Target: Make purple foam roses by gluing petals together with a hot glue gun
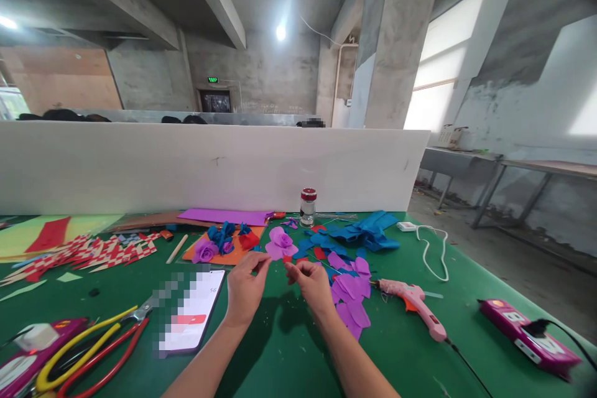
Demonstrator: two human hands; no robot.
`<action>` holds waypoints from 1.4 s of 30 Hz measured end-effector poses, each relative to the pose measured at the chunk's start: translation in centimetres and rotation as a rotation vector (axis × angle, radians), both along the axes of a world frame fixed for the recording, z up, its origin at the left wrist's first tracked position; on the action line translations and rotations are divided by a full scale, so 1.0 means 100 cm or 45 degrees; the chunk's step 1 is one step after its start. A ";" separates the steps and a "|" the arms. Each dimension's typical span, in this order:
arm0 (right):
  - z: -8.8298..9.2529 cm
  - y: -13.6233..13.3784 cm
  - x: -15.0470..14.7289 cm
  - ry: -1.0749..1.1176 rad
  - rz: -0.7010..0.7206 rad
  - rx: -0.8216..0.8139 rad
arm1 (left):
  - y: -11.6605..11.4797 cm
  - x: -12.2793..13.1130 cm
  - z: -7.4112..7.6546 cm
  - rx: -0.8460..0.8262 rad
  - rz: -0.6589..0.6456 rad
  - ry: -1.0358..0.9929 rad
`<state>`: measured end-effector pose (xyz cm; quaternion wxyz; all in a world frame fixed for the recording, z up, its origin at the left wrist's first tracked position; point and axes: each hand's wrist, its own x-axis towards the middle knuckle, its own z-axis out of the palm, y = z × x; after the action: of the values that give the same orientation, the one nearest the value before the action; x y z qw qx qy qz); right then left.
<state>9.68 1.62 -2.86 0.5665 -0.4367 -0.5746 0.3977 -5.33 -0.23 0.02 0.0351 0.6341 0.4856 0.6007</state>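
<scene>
A light purple paper flower (281, 244) stands upright just beyond my two hands. My left hand (247, 286) has its thumb and fingers pinched together at the flower's lower left petal. My right hand (310, 283) is pinched below the flower's lower right side, close to a small red piece (287, 259); what lies between its fingertips is too small to make out. Loose purple petals (351, 289) are spread to the right of my right hand. Blue crepe paper (368, 231) lies behind them. Finished blue and purple flowers (205, 250) rest on an orange sheet (191, 254) to the left.
A pink glue gun (415, 303) and a magenta power strip (529, 337) lie right. On the left are a phone (196, 311), yellow- and red-handled cutters (105, 348) and checkered paper strips (93, 253). A glass jar (308, 207) stands before the white partition (209, 168).
</scene>
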 end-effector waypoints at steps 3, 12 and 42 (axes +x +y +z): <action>-0.001 -0.001 0.003 -0.240 -0.219 0.239 | 0.001 0.004 0.000 -0.262 -0.028 -0.233; 0.005 0.000 0.016 -0.277 -0.367 0.300 | 0.001 0.013 0.003 -0.599 -0.418 -0.852; 0.025 -0.023 0.006 -0.117 -0.078 0.706 | -0.018 0.022 -0.005 -0.139 -0.204 0.102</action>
<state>10.32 -0.65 -0.31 0.6494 -0.2998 -0.6732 0.1878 -3.17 -1.98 -0.43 0.0980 0.6917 0.4663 0.5427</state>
